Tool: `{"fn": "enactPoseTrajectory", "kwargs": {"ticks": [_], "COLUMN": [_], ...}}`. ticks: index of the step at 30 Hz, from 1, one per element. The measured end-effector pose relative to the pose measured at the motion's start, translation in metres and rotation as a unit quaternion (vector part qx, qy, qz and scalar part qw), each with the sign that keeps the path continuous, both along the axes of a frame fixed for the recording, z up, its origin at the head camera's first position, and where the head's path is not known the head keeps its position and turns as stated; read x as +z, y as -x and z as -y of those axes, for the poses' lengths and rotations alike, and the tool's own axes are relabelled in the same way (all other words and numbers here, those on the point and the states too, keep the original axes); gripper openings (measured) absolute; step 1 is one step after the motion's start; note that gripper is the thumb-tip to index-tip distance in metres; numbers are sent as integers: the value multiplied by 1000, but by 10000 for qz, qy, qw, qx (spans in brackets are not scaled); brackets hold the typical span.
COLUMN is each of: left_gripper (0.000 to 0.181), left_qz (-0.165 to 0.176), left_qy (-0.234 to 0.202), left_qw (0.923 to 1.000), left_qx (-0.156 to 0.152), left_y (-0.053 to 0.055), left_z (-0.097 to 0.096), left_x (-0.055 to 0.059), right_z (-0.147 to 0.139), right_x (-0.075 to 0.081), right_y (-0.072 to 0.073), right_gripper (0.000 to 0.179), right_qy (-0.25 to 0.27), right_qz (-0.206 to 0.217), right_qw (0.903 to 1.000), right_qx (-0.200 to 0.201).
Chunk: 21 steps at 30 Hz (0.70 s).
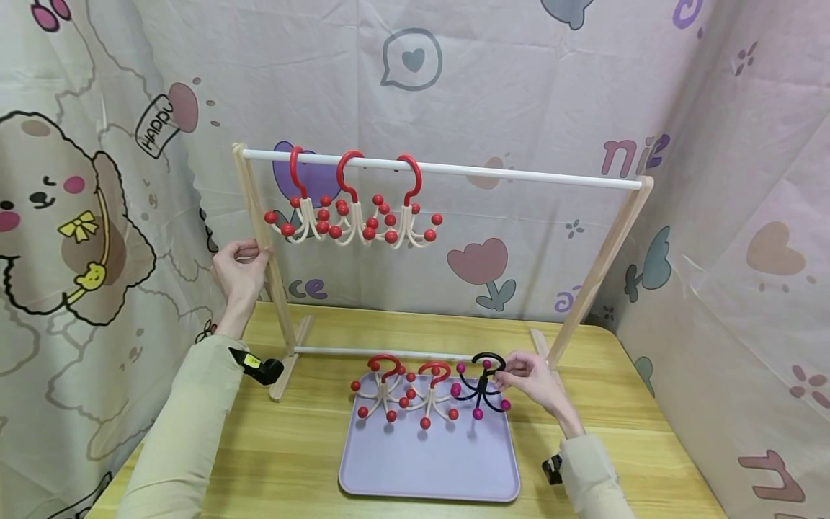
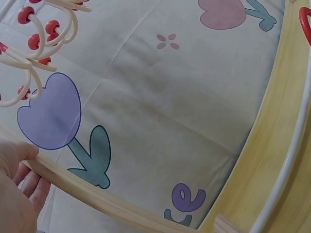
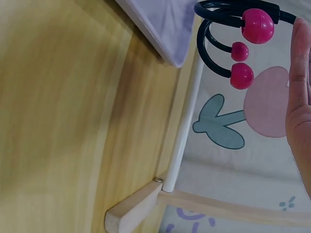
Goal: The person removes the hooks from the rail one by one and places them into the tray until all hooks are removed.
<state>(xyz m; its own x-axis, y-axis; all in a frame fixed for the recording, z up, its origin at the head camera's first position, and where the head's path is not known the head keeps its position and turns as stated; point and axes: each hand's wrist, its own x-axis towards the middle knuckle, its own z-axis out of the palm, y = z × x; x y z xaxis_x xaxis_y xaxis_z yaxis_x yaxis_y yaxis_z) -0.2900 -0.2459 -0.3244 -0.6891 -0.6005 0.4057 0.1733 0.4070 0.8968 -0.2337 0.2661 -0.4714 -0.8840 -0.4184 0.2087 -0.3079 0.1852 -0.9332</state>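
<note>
At the left, my left hand (image 1: 241, 272) holds the wooden upright (image 2: 73, 183) of a rack, thumb in front and fingers curled behind. My right hand (image 1: 533, 378) pinches the hook of a black claw-shaped hanger (image 1: 482, 387) with magenta ball tips, held over the right back part of a lilac tray (image 1: 428, 468). Beside it, two cream claw hangers with red hooks and red balls, one left (image 1: 381, 389) and one nearer the middle (image 1: 429, 396), are on the tray. Three similar red-hooked hangers (image 1: 353, 209) hang from the white top rail (image 1: 519, 174), toward its left end.
The rack's right upright (image 1: 599, 270) stands behind my right hand, and a white lower bar (image 1: 389, 352) runs behind the tray. Everything is on a wooden table (image 1: 292, 461). A patterned cloth (image 1: 415, 108) hangs round the back and sides.
</note>
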Motion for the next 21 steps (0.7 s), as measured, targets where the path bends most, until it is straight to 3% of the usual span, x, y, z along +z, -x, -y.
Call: {"fn": "enactPoseTrajectory", "kwargs": {"ticks": [9,21], "left_gripper": [31,29], "left_qz": [10,-39], "left_qy": [-11,-42], "left_qw": [10000,10000], "left_qx": [7,-15], "left_y": [-1,-1], "left_z": [-1,1], "left_x": [-1,-1], "right_z": [3,5], "right_x": [-4,-13], "right_y": [-2,0], "right_gripper": [25,24], "right_qy": [-166,-25], "right_qz": [368,325], "right_qw": [9992,9994], "right_qx": [-5,138]}}
